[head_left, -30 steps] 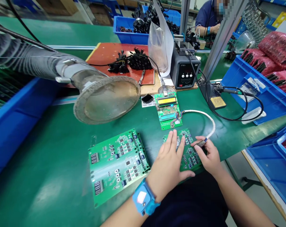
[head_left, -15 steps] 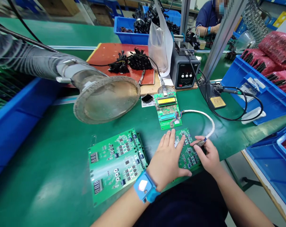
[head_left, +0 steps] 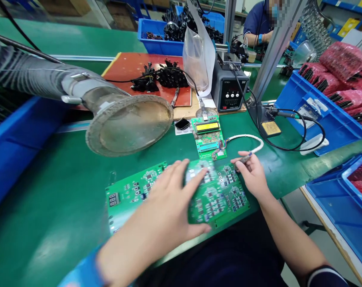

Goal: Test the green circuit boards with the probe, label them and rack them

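My left hand is spread, its thumb and fingers stretched out over the green circuit boards. A blurred circuit board lies beneath its fingertips and thumb, overlapping another circuit board on the right. To the left, my left hand and wrist partly cover a circuit board with a three-digit display. Between thumb and fingers, my right hand holds a dark pen-like probe, its tip by the right board's upper corner. A white sleeved cable links the probe to a green tester board with a yellow lit screen.
A fume extractor hood hangs over the bench at left. Behind the tester board stand a soldering station and a plastic bag. A soldering iron rests in its stand. Blue bins flank the bench. A co-worker sits beyond.
My left hand has moved left, and a board under it now shows shifted left off the right one. My right hand has lifted the probe slightly up and away from the board's middle.
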`<control>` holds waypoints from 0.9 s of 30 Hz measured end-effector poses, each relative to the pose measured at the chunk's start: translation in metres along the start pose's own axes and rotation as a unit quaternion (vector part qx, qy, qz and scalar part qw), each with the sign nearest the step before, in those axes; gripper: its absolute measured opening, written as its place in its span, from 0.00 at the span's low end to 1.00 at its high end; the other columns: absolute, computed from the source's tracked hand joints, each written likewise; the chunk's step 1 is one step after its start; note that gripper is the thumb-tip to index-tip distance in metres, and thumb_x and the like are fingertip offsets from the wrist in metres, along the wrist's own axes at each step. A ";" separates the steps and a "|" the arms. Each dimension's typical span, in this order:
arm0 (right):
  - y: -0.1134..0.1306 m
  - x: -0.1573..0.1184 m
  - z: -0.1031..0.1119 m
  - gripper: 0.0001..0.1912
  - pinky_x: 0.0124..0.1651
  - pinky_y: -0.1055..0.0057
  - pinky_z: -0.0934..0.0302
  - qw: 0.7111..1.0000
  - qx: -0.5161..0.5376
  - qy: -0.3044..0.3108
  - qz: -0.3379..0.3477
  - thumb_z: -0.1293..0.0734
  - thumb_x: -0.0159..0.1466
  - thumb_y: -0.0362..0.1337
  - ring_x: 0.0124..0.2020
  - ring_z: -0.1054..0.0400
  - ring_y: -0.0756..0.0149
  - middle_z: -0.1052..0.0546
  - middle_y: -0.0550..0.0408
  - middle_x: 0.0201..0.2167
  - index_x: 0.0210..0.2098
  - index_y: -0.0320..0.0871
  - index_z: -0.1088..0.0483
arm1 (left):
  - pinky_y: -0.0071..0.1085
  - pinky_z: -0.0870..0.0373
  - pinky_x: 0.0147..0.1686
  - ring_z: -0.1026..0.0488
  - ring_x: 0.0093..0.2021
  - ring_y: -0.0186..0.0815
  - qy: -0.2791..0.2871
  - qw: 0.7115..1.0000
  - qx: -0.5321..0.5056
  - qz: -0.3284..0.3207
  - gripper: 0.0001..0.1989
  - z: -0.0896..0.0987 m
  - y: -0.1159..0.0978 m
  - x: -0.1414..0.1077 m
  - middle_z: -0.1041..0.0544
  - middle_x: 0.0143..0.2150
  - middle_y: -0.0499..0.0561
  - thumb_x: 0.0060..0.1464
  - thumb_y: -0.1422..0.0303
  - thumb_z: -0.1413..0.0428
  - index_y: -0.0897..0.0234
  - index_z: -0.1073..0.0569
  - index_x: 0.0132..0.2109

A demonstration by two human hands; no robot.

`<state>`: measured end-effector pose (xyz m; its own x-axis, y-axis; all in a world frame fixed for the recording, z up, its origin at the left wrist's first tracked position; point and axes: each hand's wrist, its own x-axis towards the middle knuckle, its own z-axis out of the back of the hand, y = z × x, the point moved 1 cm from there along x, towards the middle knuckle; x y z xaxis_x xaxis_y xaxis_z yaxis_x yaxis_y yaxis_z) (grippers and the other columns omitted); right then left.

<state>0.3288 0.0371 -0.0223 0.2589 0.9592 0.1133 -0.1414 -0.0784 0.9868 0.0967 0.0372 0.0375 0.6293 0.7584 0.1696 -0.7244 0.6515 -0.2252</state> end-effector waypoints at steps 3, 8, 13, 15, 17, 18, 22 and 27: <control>-0.008 0.010 -0.004 0.13 0.43 0.65 0.34 0.999 -0.020 0.025 -0.015 0.37 0.62 0.38 0.39 0.27 0.63 0.21 0.50 0.38 0.47 0.44 0.36 | 0.61 0.35 0.53 0.41 0.62 0.68 -0.021 0.998 0.033 0.039 0.51 0.013 0.040 -0.031 0.44 0.67 0.58 0.36 0.45 0.36 0.49 0.45 0.67; -0.013 0.009 -0.003 0.13 0.46 0.65 0.35 0.998 -0.048 0.030 -0.009 0.37 0.63 0.36 0.42 0.27 0.62 0.21 0.50 0.39 0.47 0.44 0.36 | 0.67 0.37 0.49 0.41 0.60 0.72 -0.016 0.998 0.044 0.039 0.49 0.007 0.090 -0.067 0.52 0.71 0.55 0.42 0.37 0.47 0.48 0.48 0.68; -0.015 0.007 -0.003 0.13 0.46 0.64 0.35 0.997 -0.073 0.030 0.006 0.37 0.64 0.36 0.42 0.27 0.62 0.21 0.49 0.40 0.48 0.44 0.36 | 0.72 0.54 0.58 0.61 0.68 0.70 -0.105 0.994 0.028 0.030 0.39 0.004 0.046 -0.052 0.62 0.73 0.52 0.54 0.46 0.48 0.50 0.50 0.68; -0.015 0.006 -0.002 0.13 0.45 0.64 0.34 0.996 -0.084 0.033 0.021 0.38 0.64 0.36 0.42 0.27 0.62 0.21 0.49 0.40 0.49 0.45 0.36 | 0.65 0.51 0.61 0.59 0.69 0.62 -0.106 0.994 -0.024 -0.007 0.34 -0.001 0.006 -0.034 0.56 0.72 0.55 0.56 0.56 0.44 0.53 0.45 0.67; -0.014 0.006 -0.002 0.13 0.44 0.64 0.34 0.993 -0.106 0.045 0.038 0.38 0.65 0.36 0.41 0.27 0.62 0.21 0.49 0.41 0.49 0.45 0.36 | 0.58 0.43 0.61 0.53 0.69 0.56 -0.045 0.994 -0.068 -0.075 0.28 -0.015 -0.029 -0.016 0.47 0.70 0.57 0.57 0.63 0.44 0.55 0.40 0.64; -0.013 0.006 -0.002 0.13 0.44 0.64 0.34 0.990 -0.121 0.052 0.046 0.38 0.65 0.36 0.40 0.27 0.62 0.21 0.49 0.41 0.49 0.45 0.36 | 0.56 0.40 0.60 0.51 0.69 0.55 -0.006 0.992 -0.072 -0.104 0.28 -0.025 -0.042 -0.009 0.44 0.69 0.59 0.56 0.64 0.42 0.57 0.37 0.62; -0.007 0.008 -0.003 0.13 0.42 0.66 0.33 0.980 -0.174 0.074 0.064 0.38 0.63 0.36 0.37 0.28 0.64 0.21 0.50 0.40 0.48 0.45 0.34 | 0.55 0.40 0.60 0.47 0.67 0.55 0.034 0.993 -0.046 -0.099 0.26 -0.063 -0.058 0.003 0.40 0.66 0.65 0.55 0.66 0.41 0.64 0.34 0.60; -0.005 0.011 -0.006 0.10 0.38 0.68 0.33 0.985 -0.161 0.044 0.044 0.37 0.62 0.36 0.34 0.27 0.64 0.21 0.53 0.34 0.43 0.44 0.33 | 0.54 0.41 0.62 0.47 0.67 0.52 0.021 0.994 -0.061 -0.092 0.26 -0.076 -0.050 -0.002 0.41 0.67 0.64 0.57 0.65 0.42 0.62 0.37 0.62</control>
<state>0.3266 0.0499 -0.0269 0.1496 0.9736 0.1724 -0.4583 -0.0862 0.8846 0.1533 0.0017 -0.0242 0.7618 0.6227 0.1785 -0.5576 0.7706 -0.3085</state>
